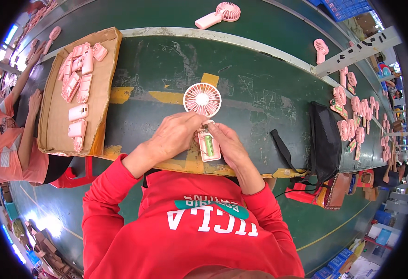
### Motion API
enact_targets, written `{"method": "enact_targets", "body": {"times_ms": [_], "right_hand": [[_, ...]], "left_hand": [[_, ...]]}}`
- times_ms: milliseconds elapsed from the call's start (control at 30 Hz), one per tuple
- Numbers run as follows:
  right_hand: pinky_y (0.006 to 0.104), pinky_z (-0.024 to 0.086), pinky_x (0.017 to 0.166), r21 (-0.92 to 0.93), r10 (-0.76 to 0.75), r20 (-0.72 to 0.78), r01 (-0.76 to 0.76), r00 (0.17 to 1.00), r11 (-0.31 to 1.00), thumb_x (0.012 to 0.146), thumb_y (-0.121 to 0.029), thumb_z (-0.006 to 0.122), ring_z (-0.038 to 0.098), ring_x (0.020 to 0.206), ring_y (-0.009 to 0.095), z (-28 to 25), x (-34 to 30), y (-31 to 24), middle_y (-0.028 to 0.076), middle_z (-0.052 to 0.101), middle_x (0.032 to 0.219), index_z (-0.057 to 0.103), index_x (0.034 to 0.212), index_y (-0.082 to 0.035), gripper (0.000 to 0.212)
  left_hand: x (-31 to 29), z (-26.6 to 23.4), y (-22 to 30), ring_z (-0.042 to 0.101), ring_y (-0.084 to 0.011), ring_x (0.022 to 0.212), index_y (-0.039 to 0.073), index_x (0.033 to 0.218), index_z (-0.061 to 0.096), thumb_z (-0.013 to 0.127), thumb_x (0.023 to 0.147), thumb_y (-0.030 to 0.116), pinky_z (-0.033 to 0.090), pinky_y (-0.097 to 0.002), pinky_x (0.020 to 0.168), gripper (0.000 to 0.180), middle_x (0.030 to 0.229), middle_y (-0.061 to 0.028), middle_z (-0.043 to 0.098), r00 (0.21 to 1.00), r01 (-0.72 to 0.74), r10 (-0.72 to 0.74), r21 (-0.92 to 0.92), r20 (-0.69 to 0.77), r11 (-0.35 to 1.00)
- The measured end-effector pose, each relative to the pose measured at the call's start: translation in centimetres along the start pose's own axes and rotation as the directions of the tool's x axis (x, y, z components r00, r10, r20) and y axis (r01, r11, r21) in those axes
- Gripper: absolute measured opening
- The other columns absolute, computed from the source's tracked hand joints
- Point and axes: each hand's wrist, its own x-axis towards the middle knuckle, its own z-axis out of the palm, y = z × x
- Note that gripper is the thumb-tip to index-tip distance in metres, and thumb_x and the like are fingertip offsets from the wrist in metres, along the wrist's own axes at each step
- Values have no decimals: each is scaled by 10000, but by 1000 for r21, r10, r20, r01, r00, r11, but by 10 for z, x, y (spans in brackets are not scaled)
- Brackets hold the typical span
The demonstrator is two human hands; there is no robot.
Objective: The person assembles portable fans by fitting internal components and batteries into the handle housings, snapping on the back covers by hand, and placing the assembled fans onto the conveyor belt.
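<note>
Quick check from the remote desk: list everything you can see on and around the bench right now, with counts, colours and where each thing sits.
Handheld fan: one, pink and white, open handle showing a green cell, bench centre, between both hands.
Cardboard tray: one, brown, bench left.
Handle shells: a dozen or so, pink, in the tray.
Finished fan: one, pink, lying at the far top.
Standing fan: one, pink, upper right by the white rail.
Fan heads: many, pink, clustered far right; number unclear.
Black bag: one, bench right.
Bench: one, dark green with yellow tape marks.
Co-worker: one, orange shirt, at the left.
Left hand: on the fan handle.
Right hand: on the fan handle.
</note>
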Motion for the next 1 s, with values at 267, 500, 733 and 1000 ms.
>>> {"method": "enact_targets", "body": {"times_ms": [267, 500, 733, 1000], "right_hand": [[239, 525, 671, 24, -42, -20, 43, 999, 999, 949, -246, 485, 623, 775, 110, -3, 4, 8, 73, 630, 917, 549, 1045, 9, 280], [214, 503, 631, 24, -73, -58, 75, 996, 997, 946, -233, 492, 595, 732, 86, -1, 0, 14, 43, 623, 897, 563, 1044, -12, 251], [226, 498, 697, 91, -140, -136, 153, 981, 984, 949, -217, 487, 590, 793, 85, 3, 3, 30, 46, 617, 930, 560, 1067, -7, 252], [288, 513, 776, 79, -133, -127, 144, 983, 986, 953, -222, 461, 625, 883, 181, 20, 2, 21, 143, 635, 1004, 533, 1115, 47, 322]], "left_hand": [[-24, 5, -5, 600, -262, 723, 33, 917, 606, 632, 715, 26, 487, -367, 642, 204, 838, -85, 594, 968, -214, 235, 193, -92, 958], [-27, 31, 10, 580, -263, 632, 27, 823, 614, 658, 697, 9, 470, -357, 550, 135, 747, -90, 580, 959, -70, 101, 123, -266, 990], [-25, 48, 32, 596, -297, 662, 2, 827, 609, 653, 713, 3, 473, -374, 557, 122, 759, -129, 585, 935, 215, -186, 64, -303, 975], [-43, 21, 43, 605, -326, 801, -21, 932, 610, 610, 723, -18, 505, -386, 657, 209, 914, -170, 592, 958, 220, -237, -115, -165, 969]]}}
